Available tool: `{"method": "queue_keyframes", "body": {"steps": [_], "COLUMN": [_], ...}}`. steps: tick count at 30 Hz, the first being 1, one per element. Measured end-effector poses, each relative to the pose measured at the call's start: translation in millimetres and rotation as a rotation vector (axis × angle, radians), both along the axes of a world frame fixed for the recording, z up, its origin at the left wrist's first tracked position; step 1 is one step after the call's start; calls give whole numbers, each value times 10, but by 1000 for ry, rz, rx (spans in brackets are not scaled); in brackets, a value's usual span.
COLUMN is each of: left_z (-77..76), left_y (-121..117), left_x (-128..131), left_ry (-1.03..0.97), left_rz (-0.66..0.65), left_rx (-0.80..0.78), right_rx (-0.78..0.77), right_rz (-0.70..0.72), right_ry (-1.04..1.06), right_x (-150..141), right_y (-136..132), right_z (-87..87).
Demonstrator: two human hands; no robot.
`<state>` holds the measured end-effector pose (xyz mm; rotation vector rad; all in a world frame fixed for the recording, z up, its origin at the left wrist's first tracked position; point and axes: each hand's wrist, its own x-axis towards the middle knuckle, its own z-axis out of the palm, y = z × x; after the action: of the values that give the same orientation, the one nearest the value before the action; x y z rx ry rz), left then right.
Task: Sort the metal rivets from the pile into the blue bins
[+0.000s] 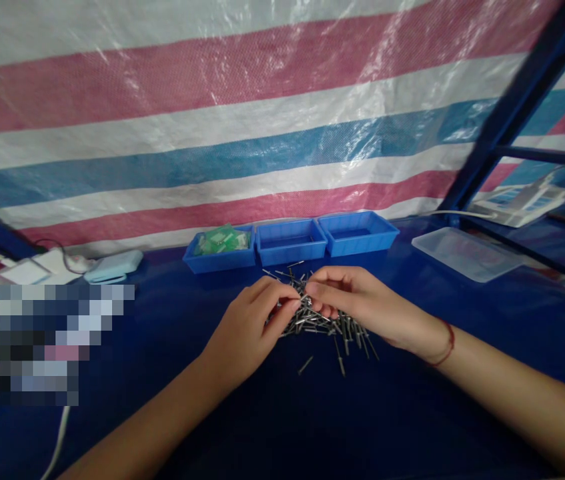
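Observation:
A loose pile of blind rivets (312, 323) with thin metal stems lies on the blue tabletop in front of me. Just over the pile, my left hand (252, 320) and my right hand (357, 297) meet, thumb and forefinger of each pinched together. A small silvery blind rivet (304, 297) shows between the fingertips, partly covered by them. My right hand's other fingers curl beneath its palm, above the pile. A few rivets (339, 360) lie apart on the near side.
Behind the pile stand three blue bins in a row: the left bin (195, 265) holds green-and-clear packets (222, 239), then a middle bin (291, 252) and a right bin (362, 244). A translucent lid (467, 253) lies at right. A light-blue pouch (113, 267) and a white cable (57, 443) are at left.

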<state>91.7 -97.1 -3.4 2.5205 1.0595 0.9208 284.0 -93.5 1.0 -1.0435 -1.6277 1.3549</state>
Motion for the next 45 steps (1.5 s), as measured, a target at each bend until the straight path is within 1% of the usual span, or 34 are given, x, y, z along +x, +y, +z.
{"method": "queue_keyframes", "body": {"steps": [2,5,7,9,12,15,18,21,26,28,32,34,37,38,39,41,43,45], "left_z": [-7,-13,-17,-21,-23,-20,-14,-7,10,18,28,26,13,8,5,4,10,12], "left_y": [-3,-23,-42,-57,-69,-77,-87,-87,-81,-90,-124,-136,-135,-131,-126,-121,-125,-133], "left_x": [6,32,50,64,79,91,97,99,90,84,76,74,66,62,56,47,45,53], "left_ry": [-6,-42,-83,-129,-177,-189,-192,-197,-224,-236,-248,-242,-281,-309,-329,-304,-178,12], "left_rz": [-27,-49,-40,-17,21,32,48,92,138,135,106,104,139,151,158,133,38,-103], "left_rx": [6,-46,-89,-112,-114,-98,-77,-54,41,91,166,155,79,62,57,79,124,174], "right_rx": [26,129,176,186,192,229,267,312,447,499,550,568,609,628,654,729,819,852], "right_rz": [-7,2,-2,-26,-62,-82,-98,-131,-181,-178,-134,-82,-9,-26,-78,-274,-488,-544], "right_ry": [52,63,60,71,134,165,124,70,-33,-79,-137,-149,-187,-210,-241,-322,-444,-640], "right_x": [-9,-26,-40,-56,-79,-92,-94,-92,-94,-95,-94,-90,-71,-59,-44,-8,31,68], "right_y": [-17,-75,-114,-139,-154,-161,-170,-173,-161,-154,-162,-175,-153,-119,-65,103,328,551], "right_z": [21,74,97,98,80,69,64,45,-4,-20,-42,-39,-11,1,14,33,42,35]}}
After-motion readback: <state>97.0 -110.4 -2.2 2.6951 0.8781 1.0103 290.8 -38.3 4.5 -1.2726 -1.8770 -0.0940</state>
